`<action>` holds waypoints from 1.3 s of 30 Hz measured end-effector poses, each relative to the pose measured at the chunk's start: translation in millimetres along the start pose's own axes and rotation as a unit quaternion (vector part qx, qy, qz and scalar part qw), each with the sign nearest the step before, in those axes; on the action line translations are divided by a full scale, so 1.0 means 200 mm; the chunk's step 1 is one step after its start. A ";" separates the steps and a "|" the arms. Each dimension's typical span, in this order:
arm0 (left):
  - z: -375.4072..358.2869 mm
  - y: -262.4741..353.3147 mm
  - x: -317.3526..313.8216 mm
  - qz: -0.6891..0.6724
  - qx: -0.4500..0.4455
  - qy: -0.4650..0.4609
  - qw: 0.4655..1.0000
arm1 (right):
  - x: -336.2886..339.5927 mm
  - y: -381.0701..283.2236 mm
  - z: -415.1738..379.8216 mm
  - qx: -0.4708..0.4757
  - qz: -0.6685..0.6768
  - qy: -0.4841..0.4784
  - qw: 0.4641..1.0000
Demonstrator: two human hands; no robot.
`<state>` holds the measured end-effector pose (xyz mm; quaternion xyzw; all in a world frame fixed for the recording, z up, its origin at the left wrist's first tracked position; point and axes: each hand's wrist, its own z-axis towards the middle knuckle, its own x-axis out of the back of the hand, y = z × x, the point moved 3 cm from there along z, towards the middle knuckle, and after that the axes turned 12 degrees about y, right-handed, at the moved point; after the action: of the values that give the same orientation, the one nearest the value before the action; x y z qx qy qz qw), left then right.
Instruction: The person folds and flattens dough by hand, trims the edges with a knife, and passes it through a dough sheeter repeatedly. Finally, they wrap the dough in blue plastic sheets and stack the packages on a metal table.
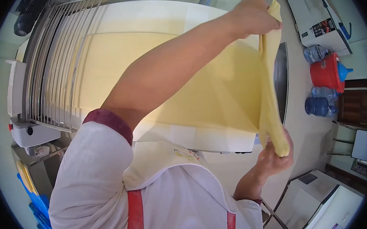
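A wide, pale yellow dough sheet (219,85) lies flat along the white belt (150,16) of a dough sheeter. Its right end is lifted into a hanging fold between my hands. My left hand (255,17), reached far across the belt, grips the far corner with curled fingers. At the near corner, beyond the belt's edge, my right hand (275,155) is closed around the dough. My left forearm crosses above the sheet and hides part of it. On the left, the dough runs beneath a metal bar guard (61,63).
A dark motor (33,12) stands at the far left. Past the belt's right end, a red bucket (324,73) and several water bottles (318,106) stand on the floor. White chest-like appliances (321,24) are at upper right and lower right. Blue bags (36,204) hang at lower left.
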<state>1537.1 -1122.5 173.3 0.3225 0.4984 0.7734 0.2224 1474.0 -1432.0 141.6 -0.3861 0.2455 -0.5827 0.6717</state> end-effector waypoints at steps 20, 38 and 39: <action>-1.07 -1.14 0.28 -0.216 0.280 0.262 0.898 | -1.08 0.64 0.09 0.096 -0.150 -0.355 0.918; -1.57 -0.79 0.32 -0.123 0.260 0.184 0.940 | -1.96 0.95 0.12 0.157 -0.226 -0.535 0.799; -1.64 -0.78 0.32 -0.135 0.249 0.189 0.940 | -1.97 0.97 0.11 0.171 -0.212 -0.531 0.802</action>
<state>1259.6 -1223.2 -48.8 0.1450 0.7467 0.6341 0.1393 1526.9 -1040.2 -48.3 -0.5563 -0.3411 -0.4469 0.6119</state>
